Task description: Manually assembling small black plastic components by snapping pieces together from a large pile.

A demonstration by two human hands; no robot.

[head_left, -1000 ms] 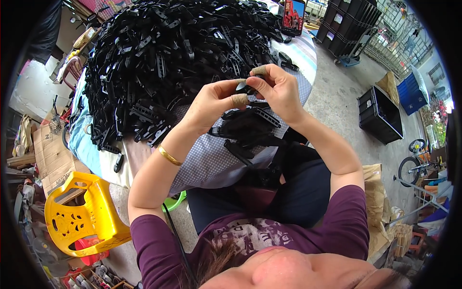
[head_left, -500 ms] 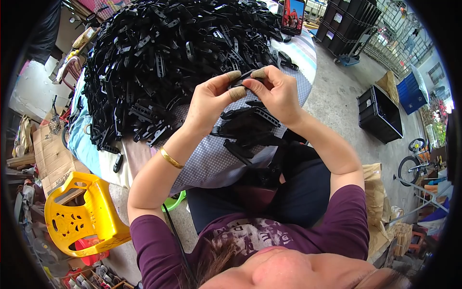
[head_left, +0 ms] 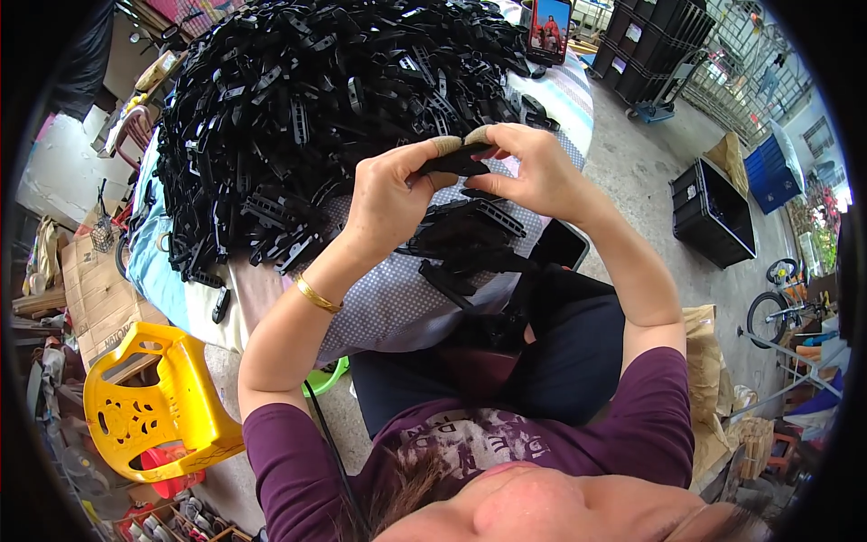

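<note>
Above the near right part of the table, my left hand (head_left: pixel 390 191) and my right hand (head_left: pixel 535 172) meet at their fingertips. Between them is a small black plastic part (head_left: pixel 459 163), pinched by both; its exact kind is hard to make out. Tan coverings wrap several fingertips. Just below my hands, loose black plastic pieces (head_left: pixel 474 237) lie on the dotted tablecloth (head_left: pixel 388 303). Beyond my left hand rises a large heap of similar black plastic parts (head_left: pixel 298 117), some with slotted strips.
A phone (head_left: pixel 549 32) stands at the table's far right edge. A yellow plastic chair (head_left: pixel 135 397) is at the left. Right of the table are a black crate (head_left: pixel 709 217), a blue bin (head_left: pixel 774 172) and stacked black crates (head_left: pixel 646 45) on a trolley. Cardboard (head_left: pixel 104 294) leans at left.
Both hands have turned, with the fingertips now arched over the black part and the thumbs lower and further apart. More of the black part shows between them.
</note>
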